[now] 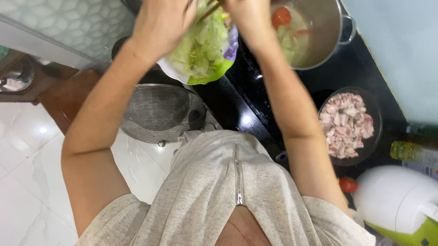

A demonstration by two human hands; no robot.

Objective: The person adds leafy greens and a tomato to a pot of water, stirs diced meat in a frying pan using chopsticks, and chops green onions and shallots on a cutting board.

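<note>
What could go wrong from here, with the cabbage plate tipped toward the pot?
1. The left hand holds the plate of shredded cabbage tilted, and part of it overhangs the black cooktop, not the steel pot; shreds may land outside.
2. The right hand works chopsticks close over the pot's liquid; falling cabbage might splash it.
3. The right forearm passes near the dish of raw meat and might brush it.
</note>
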